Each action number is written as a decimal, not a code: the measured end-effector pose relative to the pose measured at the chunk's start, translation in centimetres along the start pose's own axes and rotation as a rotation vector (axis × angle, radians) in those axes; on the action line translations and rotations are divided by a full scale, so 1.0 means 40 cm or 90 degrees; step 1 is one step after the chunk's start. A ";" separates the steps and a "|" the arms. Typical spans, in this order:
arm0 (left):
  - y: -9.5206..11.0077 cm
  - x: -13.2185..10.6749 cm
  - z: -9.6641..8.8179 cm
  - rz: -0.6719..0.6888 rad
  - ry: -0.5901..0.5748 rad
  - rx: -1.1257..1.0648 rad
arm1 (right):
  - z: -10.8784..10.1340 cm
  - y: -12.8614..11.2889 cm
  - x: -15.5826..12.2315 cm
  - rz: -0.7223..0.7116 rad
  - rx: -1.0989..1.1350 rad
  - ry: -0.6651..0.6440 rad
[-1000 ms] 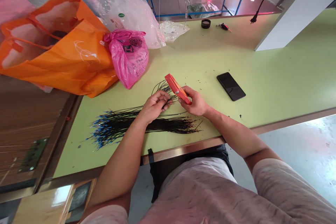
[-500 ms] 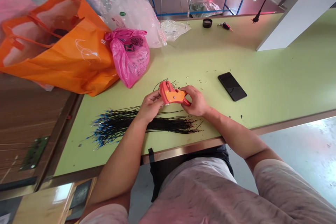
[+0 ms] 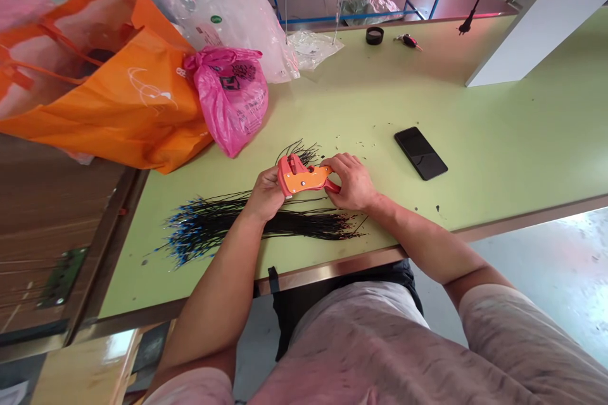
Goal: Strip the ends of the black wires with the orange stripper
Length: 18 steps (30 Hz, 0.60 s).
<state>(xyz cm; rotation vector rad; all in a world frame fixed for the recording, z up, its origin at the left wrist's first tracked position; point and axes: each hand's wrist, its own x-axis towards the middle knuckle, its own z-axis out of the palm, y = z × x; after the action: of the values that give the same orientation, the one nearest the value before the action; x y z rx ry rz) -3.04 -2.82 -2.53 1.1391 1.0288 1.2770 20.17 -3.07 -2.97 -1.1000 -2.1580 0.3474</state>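
The person sits at a pale green table (image 3: 498,139) and holds an orange-red plastic wire stripper (image 3: 304,178) over it with both hands; the left hand (image 3: 263,196) is curled around the head end of the tool, and its fingers are closed on it; the right hand (image 3: 350,183) grips the handle end, with its fingers (image 3: 339,164) bent over the top, so this hand is also nearly closed and has firm hold of the tool. A small bunch of thin black wires (image 3: 298,153) lies just behind the stripper; I cannot tell if any wire sits inside the tool. A long bundle of black wires with blue ends (image 3: 213,224) lies on the table under the left wrist; a black smartphone (image 3: 420,153) lies to the right, well apart from the hands; a pink plastic bag (image 3: 229,98) rests against a large orange fabric tote bag (image 3: 107,101) at the far left.
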 end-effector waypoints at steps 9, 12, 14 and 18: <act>0.015 -0.004 -0.001 0.025 -0.060 0.040 | -0.001 0.001 0.005 -0.037 -0.041 -0.021; 0.013 -0.005 -0.005 0.019 -0.055 0.058 | -0.003 -0.002 0.008 -0.037 -0.050 -0.026; 0.009 -0.005 -0.008 0.012 -0.058 0.061 | -0.003 -0.007 0.007 -0.027 -0.053 -0.040; 0.005 -0.006 -0.013 0.009 -0.053 0.065 | 0.001 -0.022 -0.003 0.049 -0.062 -0.074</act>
<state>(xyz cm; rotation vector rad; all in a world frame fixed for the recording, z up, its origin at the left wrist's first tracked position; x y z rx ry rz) -3.60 -3.04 -2.43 1.2685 1.0349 1.1906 19.66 -3.69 -2.58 -1.2480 -2.2583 0.3522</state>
